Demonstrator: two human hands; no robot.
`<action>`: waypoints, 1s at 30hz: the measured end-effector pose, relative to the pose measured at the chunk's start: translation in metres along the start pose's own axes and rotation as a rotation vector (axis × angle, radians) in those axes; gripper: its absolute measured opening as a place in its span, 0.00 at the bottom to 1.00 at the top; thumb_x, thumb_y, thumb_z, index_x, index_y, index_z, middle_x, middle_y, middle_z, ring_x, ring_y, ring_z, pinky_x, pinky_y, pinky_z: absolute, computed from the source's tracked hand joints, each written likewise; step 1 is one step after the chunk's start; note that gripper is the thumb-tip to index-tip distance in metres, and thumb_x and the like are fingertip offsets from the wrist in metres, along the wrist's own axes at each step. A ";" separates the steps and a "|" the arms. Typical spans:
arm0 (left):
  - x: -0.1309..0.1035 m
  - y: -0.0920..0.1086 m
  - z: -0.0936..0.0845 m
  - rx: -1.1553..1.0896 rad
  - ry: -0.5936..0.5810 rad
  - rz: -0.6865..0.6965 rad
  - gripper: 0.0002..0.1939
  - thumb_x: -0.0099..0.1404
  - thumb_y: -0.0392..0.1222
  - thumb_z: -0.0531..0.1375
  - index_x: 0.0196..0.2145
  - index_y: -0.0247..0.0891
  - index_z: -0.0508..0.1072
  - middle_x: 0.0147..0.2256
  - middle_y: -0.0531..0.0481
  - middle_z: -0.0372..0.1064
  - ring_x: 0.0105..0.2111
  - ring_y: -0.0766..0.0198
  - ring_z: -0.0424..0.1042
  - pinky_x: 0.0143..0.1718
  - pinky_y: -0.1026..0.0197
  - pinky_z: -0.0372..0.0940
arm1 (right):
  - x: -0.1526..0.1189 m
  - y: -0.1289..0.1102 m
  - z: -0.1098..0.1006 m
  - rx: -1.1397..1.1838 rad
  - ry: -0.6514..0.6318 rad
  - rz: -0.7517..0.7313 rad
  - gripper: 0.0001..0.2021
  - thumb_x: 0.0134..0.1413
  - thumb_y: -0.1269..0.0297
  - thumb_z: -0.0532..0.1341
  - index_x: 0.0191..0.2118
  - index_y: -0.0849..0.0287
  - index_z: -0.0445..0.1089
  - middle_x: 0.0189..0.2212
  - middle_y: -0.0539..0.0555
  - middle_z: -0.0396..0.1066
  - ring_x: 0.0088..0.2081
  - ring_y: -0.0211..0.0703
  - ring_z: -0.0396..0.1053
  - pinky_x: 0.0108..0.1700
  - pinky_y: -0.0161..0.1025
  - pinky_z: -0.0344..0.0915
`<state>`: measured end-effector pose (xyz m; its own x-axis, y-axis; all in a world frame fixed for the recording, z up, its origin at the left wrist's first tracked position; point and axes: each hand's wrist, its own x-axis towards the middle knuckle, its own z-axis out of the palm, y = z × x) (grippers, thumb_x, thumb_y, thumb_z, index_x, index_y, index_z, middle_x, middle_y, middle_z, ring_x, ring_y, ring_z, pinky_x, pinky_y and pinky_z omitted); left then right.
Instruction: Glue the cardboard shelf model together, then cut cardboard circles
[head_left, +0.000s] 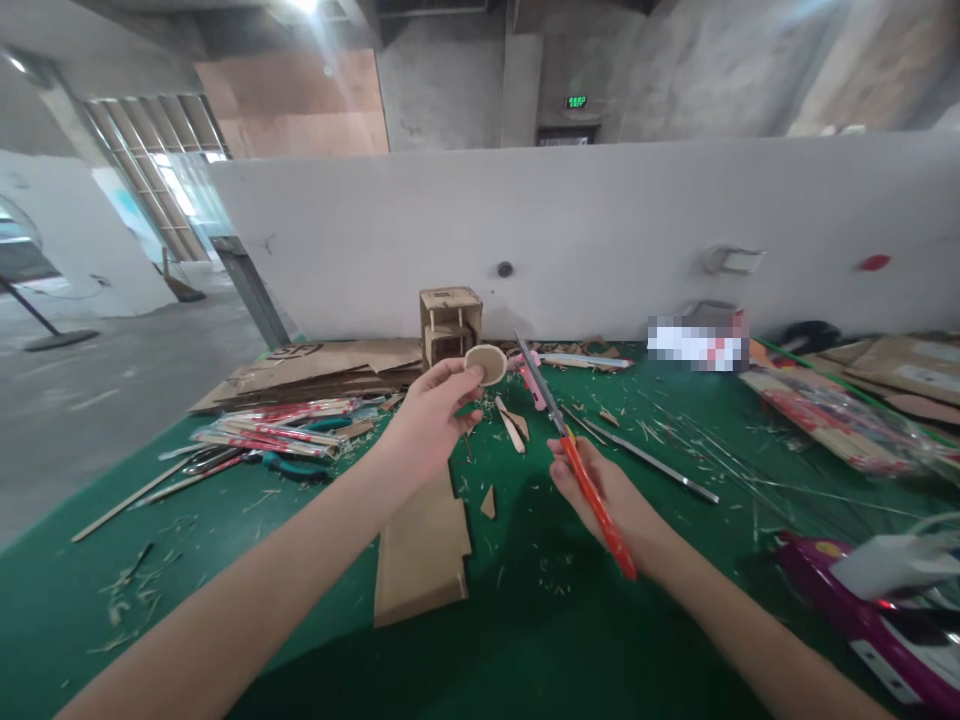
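While my left hand [429,412] pinches a round cardboard piece [487,360] by its lower left edge, thumb and fingertips brought together on it, my right hand [624,505] has its fingers curled about the red handle of a long-bladed pair of scissors [582,470]. I take the small open-fronted cardboard box [451,328] as my landmark: it stands upright at the back of the green table [525,640], near the white partition [375,235]. The round piece is held up on my side of that box, just to the right of its lower part as I see it. The scissors are nearer me and farther right of the box, tilted so that their blades point up and back; whether the blades are parted, I cannot tell. A pink tool [535,388] lies to the right of the box, partly behind the blades. Between me and the box rests a flat cardboard piece [421,555] with a notched right edge, and just right of it lies a triangular scrap [488,502]. Left of the box are stacked cardboard sheets [319,372], with wrapped bundles of sticks [274,425] in front of them. Well to the box's right, close to me, sits a purple device [832,590].
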<state>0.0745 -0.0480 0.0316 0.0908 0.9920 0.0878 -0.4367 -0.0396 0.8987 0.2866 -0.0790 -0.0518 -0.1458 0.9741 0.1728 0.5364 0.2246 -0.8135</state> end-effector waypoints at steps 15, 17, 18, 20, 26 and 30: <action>-0.005 0.014 0.002 -0.669 -0.240 -0.281 0.11 0.64 0.31 0.50 0.40 0.32 0.71 0.27 0.51 0.61 0.23 0.72 0.64 0.26 0.68 0.64 | 0.000 -0.001 0.001 -0.024 -0.032 0.020 0.22 0.58 0.44 0.55 0.47 0.57 0.63 0.32 0.55 0.72 0.31 0.47 0.71 0.33 0.42 0.65; -0.007 0.016 0.003 -0.682 -0.237 -0.308 0.08 0.65 0.35 0.52 0.35 0.30 0.69 0.27 0.49 0.60 0.23 0.72 0.64 0.25 0.68 0.65 | 0.001 0.000 0.002 -0.042 -0.035 0.019 0.22 0.58 0.44 0.55 0.48 0.57 0.63 0.32 0.55 0.72 0.31 0.47 0.71 0.32 0.42 0.64; -0.007 0.017 0.003 -0.676 -0.232 -0.308 0.08 0.66 0.37 0.53 0.32 0.29 0.69 0.27 0.48 0.61 0.24 0.72 0.64 0.25 0.69 0.65 | 0.001 0.001 0.002 -0.054 -0.038 0.021 0.23 0.58 0.43 0.54 0.48 0.57 0.62 0.32 0.55 0.72 0.30 0.47 0.71 0.32 0.42 0.64; -0.007 0.017 0.004 -0.634 -0.221 -0.298 0.10 0.67 0.37 0.53 0.29 0.29 0.67 0.28 0.47 0.62 0.25 0.72 0.65 0.25 0.70 0.65 | 0.001 0.000 0.002 -0.082 -0.049 0.021 0.23 0.58 0.42 0.53 0.47 0.58 0.63 0.32 0.55 0.71 0.29 0.46 0.70 0.32 0.42 0.64; -0.004 0.008 0.005 -0.250 -0.165 -0.232 0.16 0.71 0.47 0.52 0.35 0.32 0.71 0.30 0.48 0.67 0.23 0.70 0.68 0.24 0.66 0.69 | 0.001 -0.003 0.002 -0.078 -0.050 0.013 0.23 0.58 0.42 0.54 0.45 0.57 0.64 0.33 0.56 0.71 0.28 0.45 0.69 0.31 0.41 0.63; -0.005 0.004 0.006 -0.061 -0.077 -0.083 0.11 0.66 0.46 0.59 0.38 0.35 0.73 0.32 0.50 0.68 0.24 0.71 0.69 0.21 0.68 0.66 | 0.000 -0.004 0.001 0.018 -0.017 -0.004 0.23 0.59 0.41 0.52 0.46 0.57 0.63 0.33 0.55 0.69 0.32 0.47 0.70 0.33 0.42 0.66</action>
<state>0.0780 -0.0535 0.0377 0.1962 0.9793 0.0490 -0.4785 0.0520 0.8766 0.2834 -0.0797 -0.0496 -0.1617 0.9726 0.1670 0.5212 0.2278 -0.8225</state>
